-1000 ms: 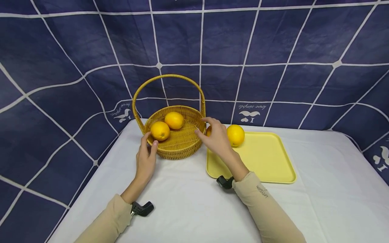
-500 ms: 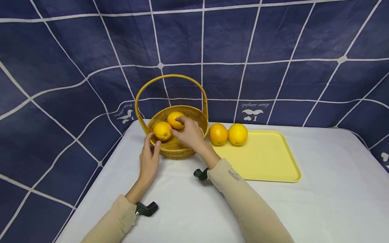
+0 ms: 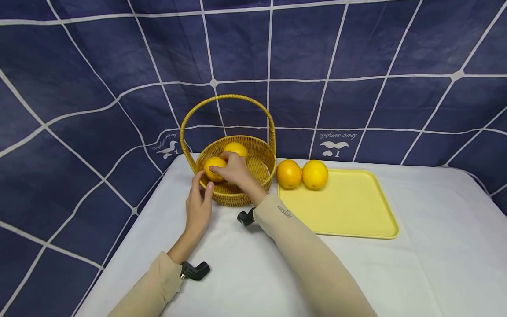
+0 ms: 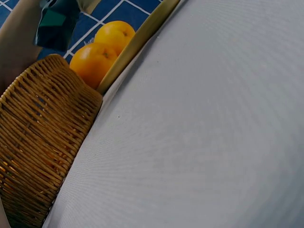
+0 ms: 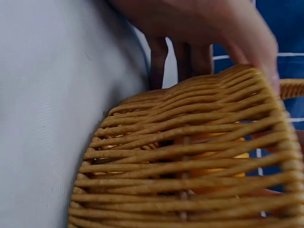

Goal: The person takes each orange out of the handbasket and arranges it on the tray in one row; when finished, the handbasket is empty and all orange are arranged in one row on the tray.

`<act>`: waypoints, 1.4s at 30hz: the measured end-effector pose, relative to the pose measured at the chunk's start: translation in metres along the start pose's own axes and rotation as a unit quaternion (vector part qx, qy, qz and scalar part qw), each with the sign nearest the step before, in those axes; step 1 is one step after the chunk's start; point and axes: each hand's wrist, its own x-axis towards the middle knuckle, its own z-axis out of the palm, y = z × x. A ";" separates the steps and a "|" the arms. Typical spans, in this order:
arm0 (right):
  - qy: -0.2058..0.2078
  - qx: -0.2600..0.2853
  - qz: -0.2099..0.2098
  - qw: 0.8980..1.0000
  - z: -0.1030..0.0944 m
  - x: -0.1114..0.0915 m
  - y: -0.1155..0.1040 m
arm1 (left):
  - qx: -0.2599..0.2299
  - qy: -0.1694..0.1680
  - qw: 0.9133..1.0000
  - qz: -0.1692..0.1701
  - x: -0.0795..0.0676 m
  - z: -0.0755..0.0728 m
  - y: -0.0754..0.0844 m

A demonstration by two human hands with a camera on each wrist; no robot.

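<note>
A wicker basket (image 3: 233,200) with a tall hoop handle stands at the back left of the table. My left hand (image 3: 199,207) holds its left side, with the thumb by the rim; in the right wrist view the left hand (image 5: 204,23) has its fingers along the outer wall. Inside, my right hand (image 3: 237,171) has thumb and fingers on the front orange (image 3: 211,166). A rear orange (image 3: 236,149) lies just behind, partly covered by the right hand. The right fingertips on the far side are hidden.
To the basket's right lies a yellow tray (image 3: 344,207). Two oranges, a left one (image 3: 288,174) and a right one (image 3: 314,174), sit side by side at its back left corner. A blue checked cloth (image 3: 301,57) hangs behind the white-covered table (image 3: 253,273).
My right hand has moved left, from beside the tray's oranges over the basket and down onto the front orange. My left hand has stayed at the basket's left side.
</note>
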 end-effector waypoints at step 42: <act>0.042 0.027 -0.041 0.998 -0.068 -0.051 0.032 | -0.011 -0.012 1.000 -0.005 -0.004 -0.002 0.000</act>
